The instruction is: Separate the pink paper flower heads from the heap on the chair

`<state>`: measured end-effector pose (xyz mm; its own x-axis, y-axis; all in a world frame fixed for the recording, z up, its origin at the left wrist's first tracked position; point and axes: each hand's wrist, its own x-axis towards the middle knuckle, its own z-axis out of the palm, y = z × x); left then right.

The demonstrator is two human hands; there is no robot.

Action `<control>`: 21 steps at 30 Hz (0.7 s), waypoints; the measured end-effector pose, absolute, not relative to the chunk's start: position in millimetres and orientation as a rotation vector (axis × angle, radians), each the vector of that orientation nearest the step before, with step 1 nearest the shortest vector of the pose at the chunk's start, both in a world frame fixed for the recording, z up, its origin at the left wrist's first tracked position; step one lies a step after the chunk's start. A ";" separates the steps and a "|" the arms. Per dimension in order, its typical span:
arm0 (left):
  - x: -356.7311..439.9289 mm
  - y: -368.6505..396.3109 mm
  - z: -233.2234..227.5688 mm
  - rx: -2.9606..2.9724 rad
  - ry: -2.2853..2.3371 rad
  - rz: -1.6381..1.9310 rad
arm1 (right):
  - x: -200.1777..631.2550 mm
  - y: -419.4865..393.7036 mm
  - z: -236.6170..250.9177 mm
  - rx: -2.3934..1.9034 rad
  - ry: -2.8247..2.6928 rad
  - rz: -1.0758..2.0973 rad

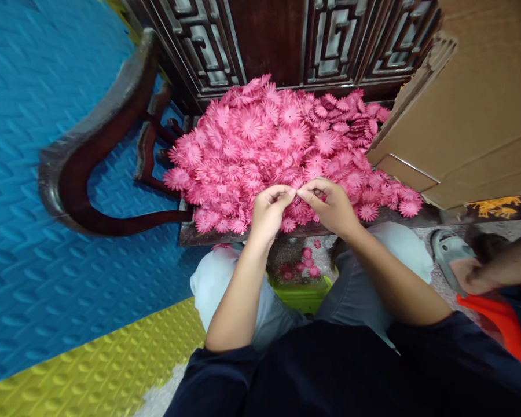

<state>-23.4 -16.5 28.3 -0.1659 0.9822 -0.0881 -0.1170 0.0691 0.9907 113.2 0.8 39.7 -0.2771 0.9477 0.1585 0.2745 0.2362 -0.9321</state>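
My left hand (271, 209) and my right hand (327, 202) meet fingertip to fingertip over the front of a heap of pink artificial flower heads (252, 150). Thumb and forefinger are pinched on both hands. Whatever sits between the fingertips is too small to make out. Behind and around the hands the flower heads lie piled on a dark wooden bench seat (226, 238), some tilted, some flat with pale centres.
A carved wooden backrest (269, 40) rises behind the heap, with a curved armrest (65, 174) at left. A cardboard box (473, 116) stands at right. Below are fallen flowers (307, 263) and a green plastic object (301, 295). Another person's foot (469, 275) is at right.
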 end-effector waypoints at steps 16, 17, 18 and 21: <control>-25.5 -15.0 34.6 0.973 1.172 1.300 | 116.8 2.4 44.7 -1.032 -1.521 1.343; -25.3 -15.7 35.6 1.016 1.183 1.306 | 117.1 2.5 44.4 -1.031 -1.530 1.335; -25.0 -16.2 36.5 1.046 1.188 1.303 | 117.4 2.6 44.0 -1.030 -1.543 1.328; -24.9 -16.5 37.3 1.048 1.190 1.297 | 118.2 2.6 43.3 -1.042 -1.568 1.312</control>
